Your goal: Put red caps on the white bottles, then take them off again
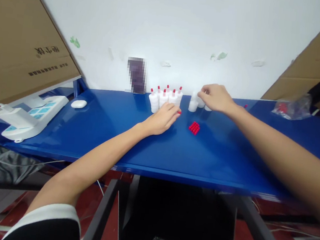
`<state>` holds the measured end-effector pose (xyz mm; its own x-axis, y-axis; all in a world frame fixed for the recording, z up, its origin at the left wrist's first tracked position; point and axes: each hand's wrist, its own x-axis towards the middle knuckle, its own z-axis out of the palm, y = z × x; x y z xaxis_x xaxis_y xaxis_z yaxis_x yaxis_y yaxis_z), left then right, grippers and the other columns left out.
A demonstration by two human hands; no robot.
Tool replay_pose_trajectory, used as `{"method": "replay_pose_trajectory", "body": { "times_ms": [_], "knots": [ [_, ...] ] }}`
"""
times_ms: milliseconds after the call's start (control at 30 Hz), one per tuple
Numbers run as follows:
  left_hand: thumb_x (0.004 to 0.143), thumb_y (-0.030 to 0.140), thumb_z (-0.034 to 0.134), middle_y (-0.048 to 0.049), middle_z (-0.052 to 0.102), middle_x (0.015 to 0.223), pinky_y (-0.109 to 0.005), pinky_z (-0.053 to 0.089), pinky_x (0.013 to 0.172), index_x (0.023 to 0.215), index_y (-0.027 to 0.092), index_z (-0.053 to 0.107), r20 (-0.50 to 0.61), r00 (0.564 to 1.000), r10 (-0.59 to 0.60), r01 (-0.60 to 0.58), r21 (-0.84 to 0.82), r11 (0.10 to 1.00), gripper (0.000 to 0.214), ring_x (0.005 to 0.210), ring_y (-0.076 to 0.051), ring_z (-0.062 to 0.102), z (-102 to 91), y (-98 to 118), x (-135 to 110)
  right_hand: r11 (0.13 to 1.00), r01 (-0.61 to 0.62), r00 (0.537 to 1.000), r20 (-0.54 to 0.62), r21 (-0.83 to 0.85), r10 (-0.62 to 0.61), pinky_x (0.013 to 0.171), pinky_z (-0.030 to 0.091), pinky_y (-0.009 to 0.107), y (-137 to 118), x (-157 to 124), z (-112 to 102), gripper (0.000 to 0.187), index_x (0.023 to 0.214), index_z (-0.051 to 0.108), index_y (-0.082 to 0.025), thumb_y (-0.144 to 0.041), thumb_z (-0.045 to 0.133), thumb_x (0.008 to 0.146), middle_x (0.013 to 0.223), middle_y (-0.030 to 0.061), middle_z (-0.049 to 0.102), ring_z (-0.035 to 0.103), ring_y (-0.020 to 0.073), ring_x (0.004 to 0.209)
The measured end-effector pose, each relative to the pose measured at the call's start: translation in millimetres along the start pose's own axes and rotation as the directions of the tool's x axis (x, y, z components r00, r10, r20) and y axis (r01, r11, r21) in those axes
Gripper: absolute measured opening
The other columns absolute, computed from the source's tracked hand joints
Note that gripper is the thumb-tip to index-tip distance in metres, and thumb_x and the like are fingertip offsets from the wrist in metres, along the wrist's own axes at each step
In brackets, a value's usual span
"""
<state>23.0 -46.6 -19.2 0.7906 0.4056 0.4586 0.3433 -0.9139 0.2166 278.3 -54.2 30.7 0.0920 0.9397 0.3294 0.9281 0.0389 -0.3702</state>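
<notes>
Near the back of the blue table (104, 129), my left hand (162, 119) is closed, with a small red cap (179, 112) at its fingertips. Several white squeeze bottles with red-tipped nozzles (154, 102) stand upright just behind that hand, partly hidden by it. To the right, my right hand (215, 97) has its fingers curled around the top of a white bottle (200, 102); the grip is partly hidden. Another white bottle (193, 105) without a red tip stands beside it. A tight cluster of loose red caps (194, 127) lies between the hands, closer to me.
At the left are a white power strip (37, 119) with a plugged-in charger (17, 117) and a white oval case (79, 104). A clear plastic bag (292, 108) with red pieces lies at the right. Cardboard (28, 35) and a white wall (173, 29) bound the table.
</notes>
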Motion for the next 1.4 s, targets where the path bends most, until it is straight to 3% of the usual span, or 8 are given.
{"method": "replay_pose_trajectory", "body": {
  "times_ms": [233, 300, 467, 700, 867, 1000, 1100, 1400],
  "knots": [
    [0.108, 0.038, 0.036, -0.0104, 0.066, 0.104, -0.039, 0.049, 0.091, 0.112, 0.019, 0.064, 0.084, 0.996, 0.033, -0.039, 0.067, 0.997, 0.035, 0.099, -0.025, 0.058, -0.6, 1.7, -0.9, 0.999, 0.027, 0.999, 0.031, -0.041, -0.026, 0.068, 0.036, 0.037, 11.7, -16.8, 8.7, 0.034, 0.086, 0.068, -0.019, -0.045, 0.048, 0.095, 0.084, 0.0134, 0.069, 0.058, 0.0267, 0.077],
    [0.108, 0.041, 0.039, -0.0098, 0.068, 0.106, -0.037, 0.050, 0.087, 0.114, 0.019, 0.064, 0.090, 0.996, 0.018, -0.022, 0.048, 0.999, 0.034, 0.099, -0.025, 0.061, 0.3, 1.1, -1.2, 0.992, 0.123, 0.990, 0.064, -0.003, -0.123, 0.067, 0.034, 0.036, 4.9, -32.6, 2.5, 0.037, 0.082, 0.065, -0.019, -0.046, 0.044, 0.098, 0.078, 0.0102, 0.066, 0.056, 0.0240, 0.072],
    [0.102, 0.043, 0.054, -0.0083, 0.072, 0.102, -0.034, 0.051, 0.083, 0.107, 0.017, 0.066, 0.010, 0.999, 0.045, -0.045, -0.026, 0.999, 0.029, 0.093, -0.022, 0.066, 1.8, -2.5, -2.8, 0.877, 0.446, 0.824, 0.300, 0.178, -0.481, 0.068, 0.033, 0.033, -35.5, -65.0, -3.9, 0.034, 0.087, 0.060, -0.021, -0.052, 0.049, 0.099, 0.078, 0.0046, 0.065, 0.055, 0.0196, 0.071],
    [0.100, 0.042, 0.058, -0.0052, 0.071, 0.089, -0.033, 0.052, 0.080, 0.099, 0.019, 0.068, -0.185, 0.978, 0.092, -0.094, -0.003, 0.996, 0.025, 0.086, -0.019, 0.064, -2.3, -4.1, -4.0, 0.818, 0.525, 0.779, 0.252, 0.236, -0.573, 0.066, 0.029, 0.034, -55.3, -62.4, -2.1, 0.035, 0.080, 0.045, -0.023, -0.047, 0.039, 0.104, 0.073, 0.0028, 0.053, 0.046, 0.0185, 0.067],
    [0.105, 0.026, 0.041, -0.0092, 0.070, 0.104, -0.033, 0.053, 0.086, 0.112, 0.019, 0.069, -0.068, 0.970, 0.233, -0.232, 0.016, 0.973, 0.029, 0.094, -0.019, 0.065, -2.1, 6.1, -2.6, 0.878, 0.405, 0.841, 0.274, 0.255, -0.467, 0.067, 0.033, 0.035, -21.2, -57.4, -22.7, 0.043, 0.073, 0.041, -0.024, -0.050, 0.032, 0.105, 0.067, 0.0012, 0.049, 0.045, 0.0184, 0.064],
    [0.105, 0.031, 0.042, -0.0085, 0.070, 0.097, -0.033, 0.052, 0.083, 0.107, 0.018, 0.069, -0.012, 0.984, 0.179, -0.179, 0.018, 0.984, 0.030, 0.090, -0.019, 0.064, -2.4, 6.8, -3.3, 0.925, 0.363, 0.888, 0.261, 0.110, -0.379, 0.068, 0.035, 0.036, 21.4, -52.5, -16.1, 0.037, 0.082, 0.047, -0.024, -0.050, 0.033, 0.105, 0.075, 0.0038, 0.058, 0.053, 0.0218, 0.070],
    [0.105, 0.034, 0.043, -0.0075, 0.070, 0.093, -0.032, 0.051, 0.080, 0.102, 0.018, 0.069, 0.030, 0.990, 0.138, -0.138, 0.004, 0.990, 0.031, 0.086, -0.019, 0.064, -3.2, 4.2, -4.2, 0.930, 0.367, 0.866, 0.376, -0.027, -0.331, 0.066, 0.034, 0.035, 42.0, -54.3, -2.4, 0.033, 0.087, 0.047, -0.025, -0.053, 0.039, 0.102, 0.074, 0.0038, 0.060, 0.055, 0.0232, 0.068],
    [0.105, 0.039, 0.042, -0.0070, 0.073, 0.094, -0.031, 0.050, 0.078, 0.099, 0.017, 0.069, 0.090, 0.991, 0.095, -0.094, -0.015, 0.995, 0.035, 0.085, -0.019, 0.067, -0.7, -1.5, -5.6, 0.948, 0.316, 0.844, 0.463, -0.023, -0.270, 0.064, 0.033, 0.033, 36.4, -64.1, -6.1, 0.030, 0.088, 0.053, -0.023, -0.052, 0.049, 0.097, 0.076, 0.0031, 0.064, 0.058, 0.0203, 0.069]
  ]
}}
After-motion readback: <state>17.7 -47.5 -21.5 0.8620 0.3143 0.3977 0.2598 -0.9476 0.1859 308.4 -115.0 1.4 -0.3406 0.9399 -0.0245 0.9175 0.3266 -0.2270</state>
